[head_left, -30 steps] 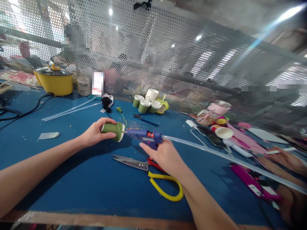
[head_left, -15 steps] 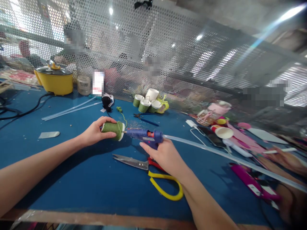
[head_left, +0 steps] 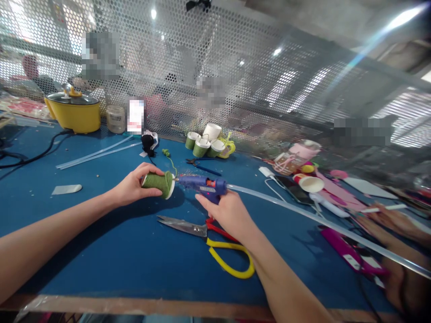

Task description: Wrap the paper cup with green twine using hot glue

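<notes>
Left hand (head_left: 143, 185): thumb and fingers curled round a yarn-wrapped green cylinder (head_left: 156, 183), held over the tabletop (head_left: 134, 260) about midway between near and far edges. Right hand (head_left: 232, 213): closed round the handle of a blue glue gun (head_left: 202, 184), nozzle at the cylinder's white rim; contact unclear. Glue stick (head_left: 286, 205) trails from the gun's rear toward the tabletop's right side. Scissors (head_left: 185, 226) lie between gun and near edge. Similar cylinders (head_left: 201, 147) cluster by the far edge.
</notes>
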A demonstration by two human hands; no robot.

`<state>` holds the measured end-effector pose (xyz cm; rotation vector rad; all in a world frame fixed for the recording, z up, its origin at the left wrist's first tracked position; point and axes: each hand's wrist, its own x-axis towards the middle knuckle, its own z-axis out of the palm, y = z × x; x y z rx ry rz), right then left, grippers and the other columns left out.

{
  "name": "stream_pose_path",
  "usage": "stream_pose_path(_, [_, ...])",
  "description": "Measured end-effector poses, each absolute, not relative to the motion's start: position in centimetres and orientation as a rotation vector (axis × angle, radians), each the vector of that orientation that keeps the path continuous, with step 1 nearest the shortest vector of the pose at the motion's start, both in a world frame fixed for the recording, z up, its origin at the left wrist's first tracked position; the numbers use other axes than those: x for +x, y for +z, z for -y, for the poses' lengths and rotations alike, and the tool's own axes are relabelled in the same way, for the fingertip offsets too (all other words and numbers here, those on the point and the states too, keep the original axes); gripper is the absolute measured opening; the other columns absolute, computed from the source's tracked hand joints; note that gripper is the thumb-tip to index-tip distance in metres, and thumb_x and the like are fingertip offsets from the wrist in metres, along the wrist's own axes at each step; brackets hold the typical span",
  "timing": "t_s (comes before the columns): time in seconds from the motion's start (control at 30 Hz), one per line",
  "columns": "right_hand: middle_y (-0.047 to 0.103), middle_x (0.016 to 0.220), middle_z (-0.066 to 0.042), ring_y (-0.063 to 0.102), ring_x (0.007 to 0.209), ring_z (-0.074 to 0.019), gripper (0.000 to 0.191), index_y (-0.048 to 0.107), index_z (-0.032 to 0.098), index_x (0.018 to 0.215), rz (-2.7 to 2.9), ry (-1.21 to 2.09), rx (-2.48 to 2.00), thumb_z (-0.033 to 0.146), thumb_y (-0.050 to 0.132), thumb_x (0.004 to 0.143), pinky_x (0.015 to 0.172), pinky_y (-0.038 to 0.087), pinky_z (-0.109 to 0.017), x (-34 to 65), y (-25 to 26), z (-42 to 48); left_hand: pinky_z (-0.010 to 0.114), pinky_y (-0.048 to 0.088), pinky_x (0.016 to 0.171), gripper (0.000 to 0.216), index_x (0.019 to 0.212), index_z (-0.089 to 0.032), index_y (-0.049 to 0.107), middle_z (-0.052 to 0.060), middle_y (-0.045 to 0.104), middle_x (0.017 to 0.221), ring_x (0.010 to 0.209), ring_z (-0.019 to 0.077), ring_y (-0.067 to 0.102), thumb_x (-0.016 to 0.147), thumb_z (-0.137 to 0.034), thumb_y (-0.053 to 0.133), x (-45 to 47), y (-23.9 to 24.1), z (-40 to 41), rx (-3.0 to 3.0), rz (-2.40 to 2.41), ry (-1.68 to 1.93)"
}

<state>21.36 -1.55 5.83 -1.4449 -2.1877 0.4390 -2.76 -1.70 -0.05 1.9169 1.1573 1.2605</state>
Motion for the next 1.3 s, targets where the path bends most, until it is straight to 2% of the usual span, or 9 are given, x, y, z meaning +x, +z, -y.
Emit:
stream_pose_path(0.9, [0.055, 0.045, 0.001, 0.056, 0.047, -0.0171, 0.019, 0.06, 0.018, 0.072, 2.187, 0.433, -1.381, 0.036, 0.054, 0.075, 0.05, 0.042, -0.027, 21.1, 5.1, 0.7, 0.041, 0.037, 0.09, 0.033, 0.099, -0.021, 0.053, 0.006, 0.047, 0.104, 0.1, 0.0219, 0.048, 0.07, -0.029, 0.066, -3.0, -0.4, 1.5, 2.08, -1.091, 1.269])
stream_pose_path(1.3, [0.055, 0.046, 0.002, 0.056, 0.049, -0.0171, 0.019, 0.059, 0.018, 0.072, 2.22, 0.445, -1.348, 0.035, 0.054, 0.075, 0.051, 0.042, -0.027, 21.3, 5.6, 1.6, 0.035, 0.044, 0.078, 0.037, 0.097, -0.02, 0.055, 0.005, 0.049, 0.1, 0.088, 0.0196, 0.052, 0.065, -0.032, 0.069, -3.0, -0.3, 1.3, 1.901, -1.189, 1.266])
